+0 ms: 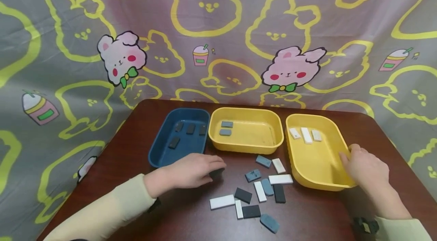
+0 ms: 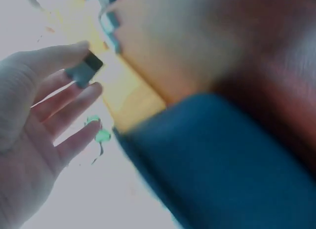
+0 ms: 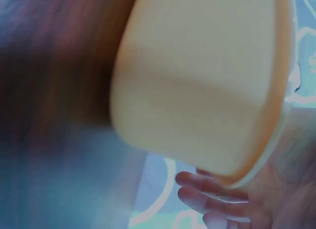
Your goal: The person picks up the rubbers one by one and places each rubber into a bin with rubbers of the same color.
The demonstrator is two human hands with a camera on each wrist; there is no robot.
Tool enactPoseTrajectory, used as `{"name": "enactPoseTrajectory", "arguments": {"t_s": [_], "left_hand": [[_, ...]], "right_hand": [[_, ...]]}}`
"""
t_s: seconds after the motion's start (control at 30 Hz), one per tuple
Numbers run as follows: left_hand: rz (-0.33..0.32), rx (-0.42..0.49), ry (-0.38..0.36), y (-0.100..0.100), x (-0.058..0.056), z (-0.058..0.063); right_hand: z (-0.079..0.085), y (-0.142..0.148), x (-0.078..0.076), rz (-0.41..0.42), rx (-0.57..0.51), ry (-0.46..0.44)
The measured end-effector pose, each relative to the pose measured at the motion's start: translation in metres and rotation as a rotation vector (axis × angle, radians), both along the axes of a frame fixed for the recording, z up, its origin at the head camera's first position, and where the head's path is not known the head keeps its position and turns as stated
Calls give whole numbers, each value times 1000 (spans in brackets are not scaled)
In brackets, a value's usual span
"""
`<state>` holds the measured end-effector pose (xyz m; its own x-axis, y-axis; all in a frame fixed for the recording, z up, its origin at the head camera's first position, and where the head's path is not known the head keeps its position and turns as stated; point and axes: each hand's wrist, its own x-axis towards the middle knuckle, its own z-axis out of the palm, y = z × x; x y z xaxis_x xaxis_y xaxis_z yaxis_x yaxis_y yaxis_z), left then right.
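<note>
Near the front of the blue tub point(image 1: 157, 153), my left hand point(image 1: 191, 170) pinches a small dark block point(image 2: 85, 69) between thumb and fingertips. The head view shows only part of that block beneath the fingers. At the right, my right hand point(image 1: 368, 167) grips the rim of a yellow tub point(image 1: 322, 176), thumb inside and fingers outside. Loose flat blocks lie between the hands, among them a black block point(image 1: 251, 211), a white block point(image 1: 222, 202) and a grey-blue block point(image 1: 269, 223). Three white pieces point(image 1: 306, 135) sit inside the gripped tub.
A second yellow tub point(image 1: 246, 149) stands in the middle with two grey-blue pieces point(image 1: 225, 132). Several dark pieces point(image 1: 174, 142) lie in the blue tub. The three tubs form a row on the brown table point(image 1: 184, 214), before a patterned curtain point(image 1: 232, 77).
</note>
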<state>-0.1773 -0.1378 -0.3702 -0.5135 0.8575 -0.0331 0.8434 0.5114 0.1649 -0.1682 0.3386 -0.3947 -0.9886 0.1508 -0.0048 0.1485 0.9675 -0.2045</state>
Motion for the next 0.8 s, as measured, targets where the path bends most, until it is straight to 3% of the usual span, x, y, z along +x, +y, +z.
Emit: {"name": "enactPoseTrajectory", "arguments": {"t_s": [0.1,0.2,0.37,0.5,0.67,0.8], "left_hand": [[32,79,87,-7,-8,10],[106,121,133,-18,-19,18],[308,79,94,-39,-44,22],[427,-2,51,-52,-66,16],[483,-118,-8,-60,-88,3],[465,-202,-22,-61,-98,-3]], "right_hand": [[1,-6,0,12,15,76],[2,-9,-1,5,19,67],[0,-10,-1,-15,10,20],[-4,-9,0,-19,-3,2],[-10,-8,1,-19,-16,17],[-7,-17,1,10,-14,101]]}}
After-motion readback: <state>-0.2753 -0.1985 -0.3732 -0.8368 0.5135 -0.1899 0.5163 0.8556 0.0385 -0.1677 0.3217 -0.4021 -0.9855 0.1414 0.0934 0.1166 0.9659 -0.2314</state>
